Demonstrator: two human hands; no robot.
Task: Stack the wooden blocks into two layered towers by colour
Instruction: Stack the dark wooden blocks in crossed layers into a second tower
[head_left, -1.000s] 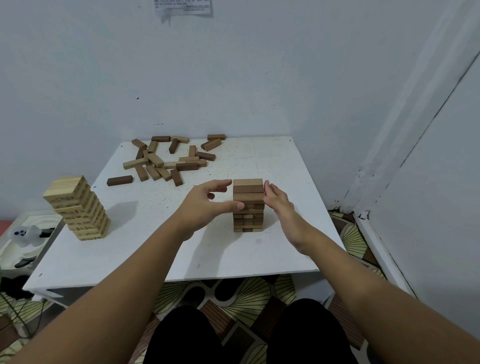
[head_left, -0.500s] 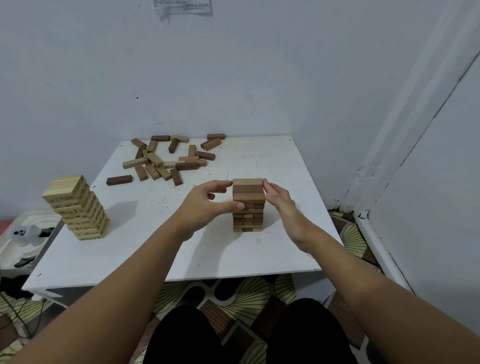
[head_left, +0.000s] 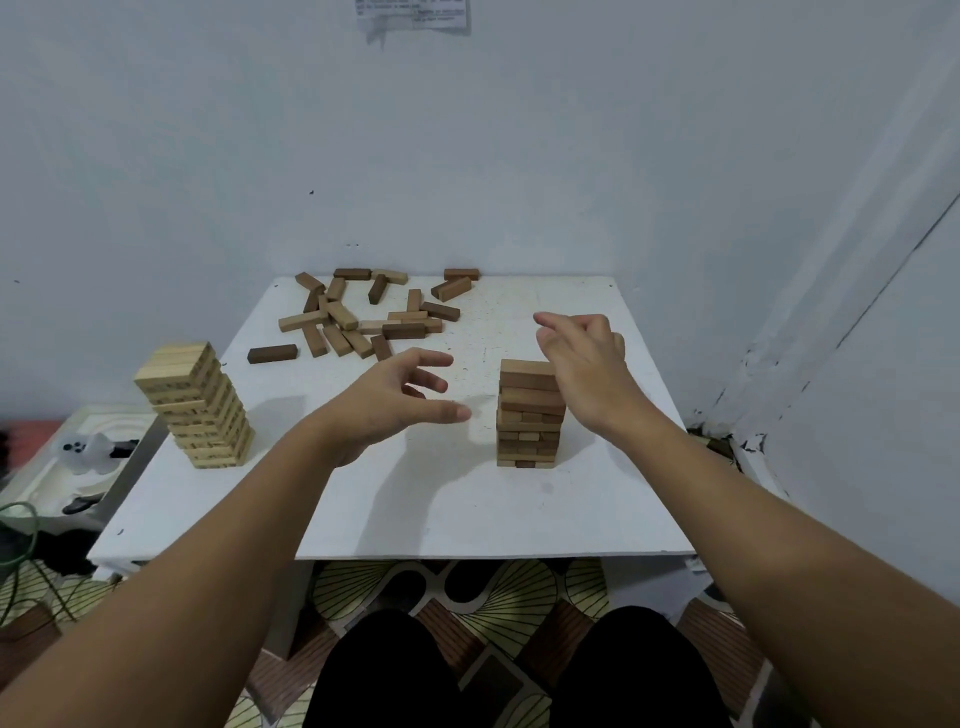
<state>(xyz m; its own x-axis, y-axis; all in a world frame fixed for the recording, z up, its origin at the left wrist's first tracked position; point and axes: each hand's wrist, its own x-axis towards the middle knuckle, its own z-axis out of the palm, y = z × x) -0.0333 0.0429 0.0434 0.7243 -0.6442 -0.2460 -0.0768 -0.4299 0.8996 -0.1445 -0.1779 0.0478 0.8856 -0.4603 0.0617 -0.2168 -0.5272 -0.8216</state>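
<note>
- A pale tower (head_left: 200, 408) of light wooden blocks stands complete-looking at the surface's left edge, well to the left of the brown tower (head_left: 530, 413), which rises in crossed layers nearer the right side.
- The brown tower is judged only partly built: a scatter of loose brown blocks (head_left: 363, 317) lies unstacked behind it and to its left, along the far edge by the wall, with one dark block (head_left: 272, 354) lying apart from the heap, toward the pale tower.
- The left hand (head_left: 387, 402) hovers empty to the left of the brown tower, fingers spread and clear of it.
- The right hand (head_left: 584, 364) hangs loosely curled, holding nothing, just right of the brown tower's top; whether it touches the blocks cannot be told.
- The white surface (head_left: 415, 509) is scuffed and speckled, and set into a corner of plain white walls, with a paper notice (head_left: 413, 13) pinned high above the brown tower.
- Patterned flooring (head_left: 467, 587) shows below the near edge; clutter and a green cable (head_left: 23, 545) lie on the floor beyond the pale tower.
</note>
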